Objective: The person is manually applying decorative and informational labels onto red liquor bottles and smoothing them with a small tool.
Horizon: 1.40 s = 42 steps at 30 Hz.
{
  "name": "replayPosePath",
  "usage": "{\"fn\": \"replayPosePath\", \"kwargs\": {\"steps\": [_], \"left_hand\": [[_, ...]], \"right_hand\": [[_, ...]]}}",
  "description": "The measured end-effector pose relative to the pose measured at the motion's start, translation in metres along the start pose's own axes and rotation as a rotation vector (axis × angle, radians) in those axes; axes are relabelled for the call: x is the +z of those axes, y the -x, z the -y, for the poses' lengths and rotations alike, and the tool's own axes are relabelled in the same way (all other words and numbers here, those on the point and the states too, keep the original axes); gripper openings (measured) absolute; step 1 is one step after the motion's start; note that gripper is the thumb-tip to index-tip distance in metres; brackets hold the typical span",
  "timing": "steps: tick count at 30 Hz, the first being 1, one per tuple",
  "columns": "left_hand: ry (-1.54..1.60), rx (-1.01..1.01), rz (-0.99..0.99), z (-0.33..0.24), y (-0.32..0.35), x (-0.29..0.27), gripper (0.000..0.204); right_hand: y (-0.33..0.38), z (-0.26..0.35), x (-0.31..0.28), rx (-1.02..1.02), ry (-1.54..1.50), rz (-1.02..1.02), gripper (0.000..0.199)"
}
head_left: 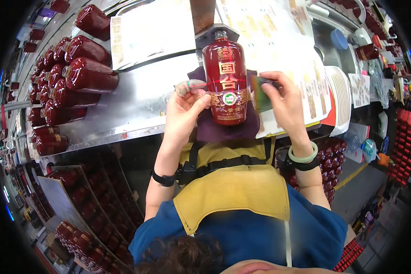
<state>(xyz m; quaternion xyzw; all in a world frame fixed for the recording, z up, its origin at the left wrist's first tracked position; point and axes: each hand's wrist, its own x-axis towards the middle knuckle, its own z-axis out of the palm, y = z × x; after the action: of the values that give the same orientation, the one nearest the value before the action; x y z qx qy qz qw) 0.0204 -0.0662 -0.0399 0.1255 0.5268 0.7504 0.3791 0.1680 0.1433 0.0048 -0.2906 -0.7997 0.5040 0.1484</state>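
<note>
A dark red glossy bottle [225,82] with gold characters and a gold band lies on a purple cloth [223,129] on the metal worktable [141,98]. My left hand [183,112] presses the left end of the gold band label on the bottle; one finger wears a wrapped tape cot. My right hand [282,98] holds a small greenish flat scraper [260,93] against the bottle's right side.
Several red bottles [73,77] lie stacked at the table's left, with more in trays [91,214] below. Sheets of gold labels [278,41] lie behind and right of the bottle. A stack of white sheets [340,98] sits further right.
</note>
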Motion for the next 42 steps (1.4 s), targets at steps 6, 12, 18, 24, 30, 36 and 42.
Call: {"fn": "replayPosePath", "kwargs": {"steps": [6,12,18,24,30,36,42], "left_hand": [[-0.130,0.075,-0.089,0.003,0.002,0.002,0.032],[-0.738,0.469,-0.268,0.012,0.015,0.004,0.055],[-0.886,0.479,0.056,0.036,0.036,0.007,0.084],[-1.272,0.548,0.140,0.026,0.039,0.007,0.088],[-0.778,0.508,0.074,0.023,0.016,0.002,0.071],[-0.590,0.419,0.104,0.015,0.008,0.008,0.057],[-0.258,0.157,-0.024,0.019,0.013,0.018,0.057]], "right_hand": [[0.003,0.005,-0.004,-0.186,-0.095,0.000,0.025],[0.020,0.019,0.012,-0.371,0.284,0.128,0.106],[0.017,-0.007,0.042,-0.443,0.218,-0.025,0.108],[0.013,0.001,0.025,-0.455,0.023,0.035,0.104],[0.016,-0.033,0.037,-0.429,0.017,0.053,0.105],[0.017,-0.037,0.035,-0.388,0.028,0.117,0.108],[0.005,-0.038,0.017,-0.241,-0.208,0.219,0.079]]}}
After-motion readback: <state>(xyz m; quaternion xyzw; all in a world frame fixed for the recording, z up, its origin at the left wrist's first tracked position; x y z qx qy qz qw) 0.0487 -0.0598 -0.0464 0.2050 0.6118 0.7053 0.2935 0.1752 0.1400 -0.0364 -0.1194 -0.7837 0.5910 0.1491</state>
